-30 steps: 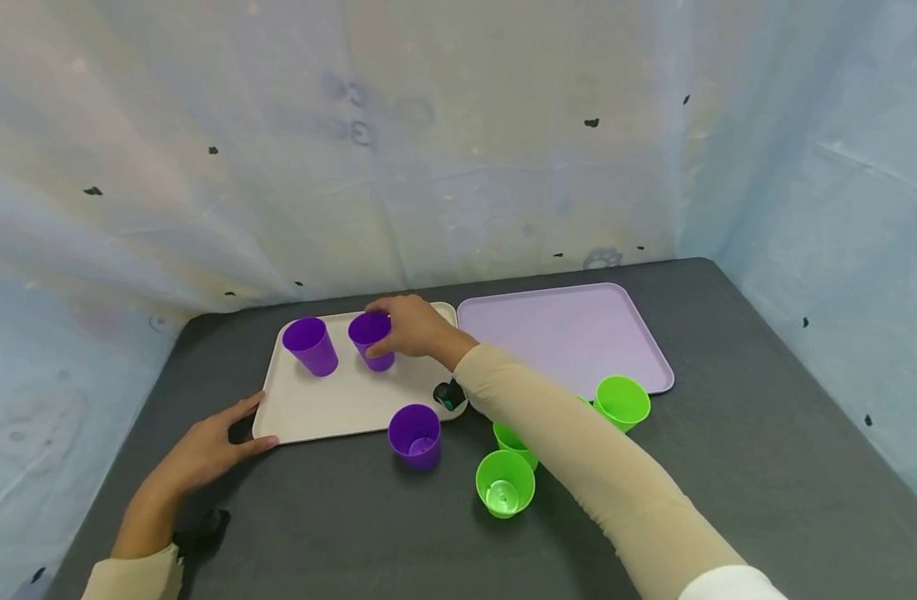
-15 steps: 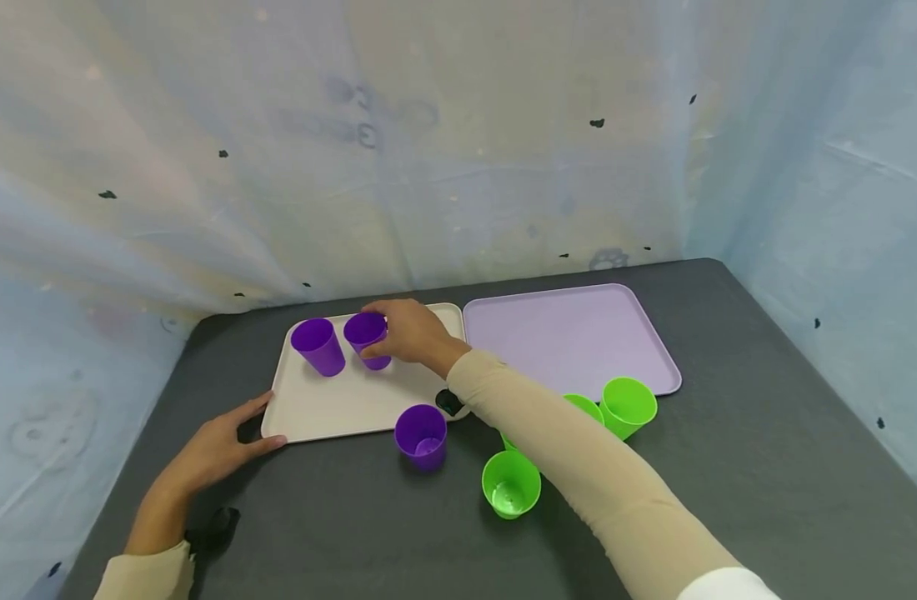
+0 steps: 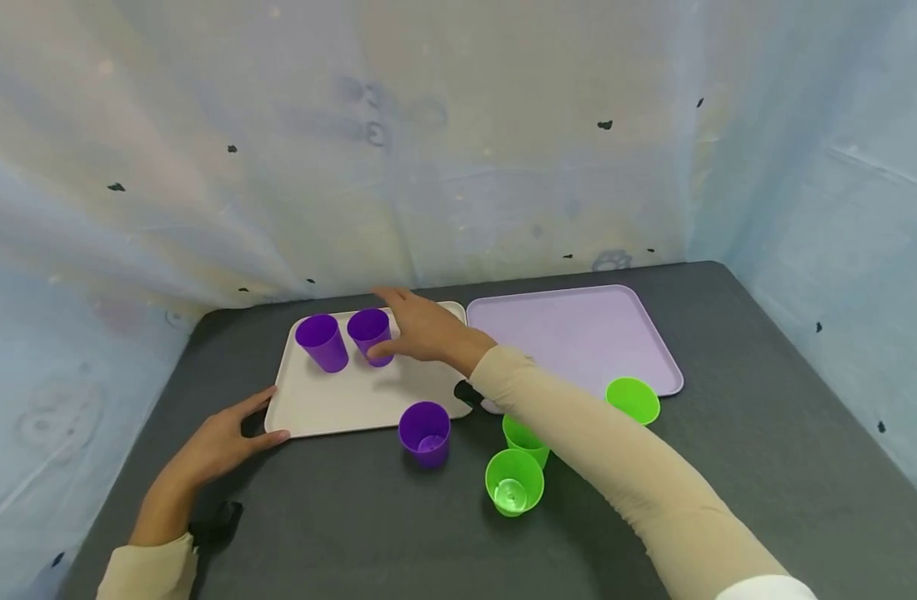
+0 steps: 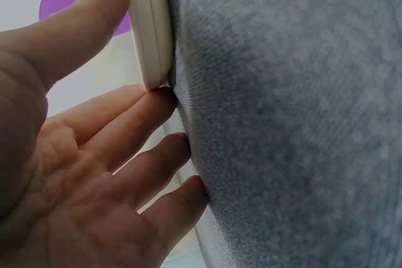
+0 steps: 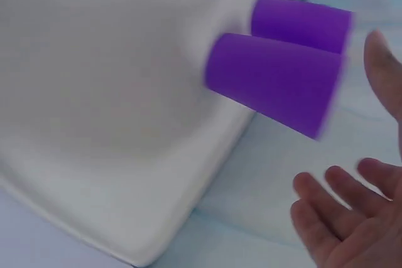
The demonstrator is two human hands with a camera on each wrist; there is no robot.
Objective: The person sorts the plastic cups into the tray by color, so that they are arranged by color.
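Two purple cups stand upright on the cream tray: the left cup and the right cup. My right hand is spread beside the right cup; the right wrist view shows a gap between its fingers and that cup. At the tray's near left corner, my left hand touches the edge, thumb along the front side and fingertips at the left side. Up close, the left wrist view has the thumb against the tray rim. A third purple cup stands on the table just in front of the tray.
A lilac tray lies right of the cream one. Several green cups stand in front of it, including a near one and a far right one; my right sleeve partly covers this group. A pale curtain hangs behind the grey table.
My right hand has let go of the right purple cup, spread its fingers and moved slightly right. The cup stays on the cream tray. My left hand keeps its place at the tray corner.
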